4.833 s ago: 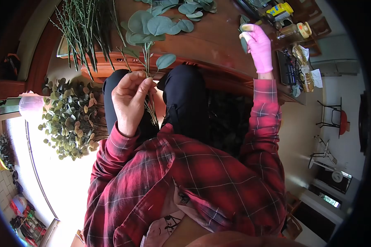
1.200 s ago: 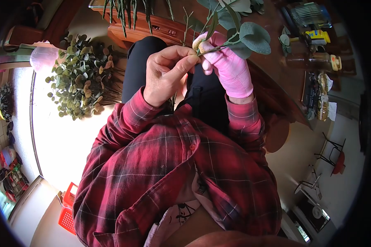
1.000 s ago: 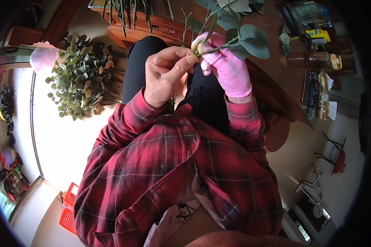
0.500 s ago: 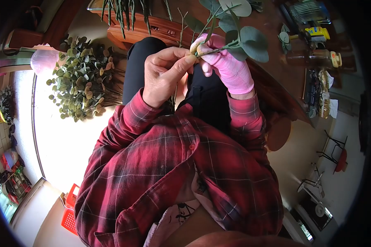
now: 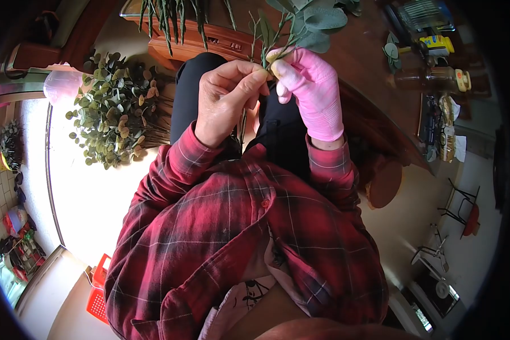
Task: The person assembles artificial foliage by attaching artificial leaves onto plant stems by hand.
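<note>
The red checked shirt point(image 5: 238, 226) fills the middle and the six o'clock side, its sleeves reaching up toward twelve. The brown tabletop point(image 5: 368, 73) spreads from eleven o'clock round to about three, with a carved front along its near edge. The dark trousers point(image 5: 195, 79) lie toward twelve, below the hands. At ten o'clock is a leafy bunch point(image 5: 110, 113), its leaves green and brown, its bare stalks pointing inward to the trousers.

At twelve, the right hand point(image 5: 314, 90), in a pink glove, and the bare left hand point(image 5: 226, 102) meet, their fingertips just beside each other. The sprig point(image 5: 323, 20) is between them, its broad grey-green leaves rising over the tabletop toward one o'clock. The left grip is narrow, thumb and forefinger pinched at the sprig's lower stem; the right grip is closed on the stem too, slightly higher.

Long green stems point(image 5: 181, 11) hang over the tabletop edge at eleven. A round brown stool point(image 5: 384, 187) sits at three, and a red basket point(image 5: 97, 294) at eight. On the tabletop at two o'clock lie a capped jar point(image 5: 436, 79) and, just above it, a yellow bottle point(image 5: 436, 45). Nearer the hands is a small leaf piece point(image 5: 391, 52).
</note>
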{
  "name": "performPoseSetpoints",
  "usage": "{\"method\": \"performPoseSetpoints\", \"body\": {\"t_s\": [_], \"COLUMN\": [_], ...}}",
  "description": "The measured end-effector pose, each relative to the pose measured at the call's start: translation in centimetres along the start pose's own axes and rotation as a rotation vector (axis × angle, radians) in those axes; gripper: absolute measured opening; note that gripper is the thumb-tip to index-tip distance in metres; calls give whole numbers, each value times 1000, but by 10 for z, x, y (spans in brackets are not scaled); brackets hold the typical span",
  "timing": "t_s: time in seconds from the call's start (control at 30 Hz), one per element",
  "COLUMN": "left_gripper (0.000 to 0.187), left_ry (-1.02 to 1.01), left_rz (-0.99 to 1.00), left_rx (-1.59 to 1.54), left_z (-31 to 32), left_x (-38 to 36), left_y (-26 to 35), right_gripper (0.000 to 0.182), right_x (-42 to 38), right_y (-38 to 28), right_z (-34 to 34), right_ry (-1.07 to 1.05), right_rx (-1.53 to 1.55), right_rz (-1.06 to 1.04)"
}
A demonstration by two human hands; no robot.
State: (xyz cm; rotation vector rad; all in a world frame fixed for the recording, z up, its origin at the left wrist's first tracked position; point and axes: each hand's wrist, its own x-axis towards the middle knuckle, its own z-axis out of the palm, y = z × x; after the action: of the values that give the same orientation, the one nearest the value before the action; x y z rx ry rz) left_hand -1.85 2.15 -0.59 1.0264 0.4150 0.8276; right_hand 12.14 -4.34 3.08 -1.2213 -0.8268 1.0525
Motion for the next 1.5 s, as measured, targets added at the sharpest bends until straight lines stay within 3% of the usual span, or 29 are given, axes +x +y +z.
{"method": "performPoseSetpoints", "body": {"t_s": [0.23,0.73,0.93,1.13,1.5], "left_gripper": [16,16,23,25,17], "left_ry": [-5,-15,-16,-59,-22], "left_rz": [-102,-121,-111,-147,-44], "left_rx": [-119,-24,-211,52,136], "left_z": [-1,-5,-5,-11,-7], "left_x": [2,8,3,-2,-1], "left_y": [5,10,5,3,6], "right_gripper": [13,13,11,10,10], "right_x": [1,0,4,8,12], "right_y": [-2,5,3,2,-4], "right_z": [4,7,5,0,3], "right_ry": [54,49,67,62,54], "right_rx": [-2,-20,41,47,1], "right_rz": [20,-50,-31,-66,-84]}}
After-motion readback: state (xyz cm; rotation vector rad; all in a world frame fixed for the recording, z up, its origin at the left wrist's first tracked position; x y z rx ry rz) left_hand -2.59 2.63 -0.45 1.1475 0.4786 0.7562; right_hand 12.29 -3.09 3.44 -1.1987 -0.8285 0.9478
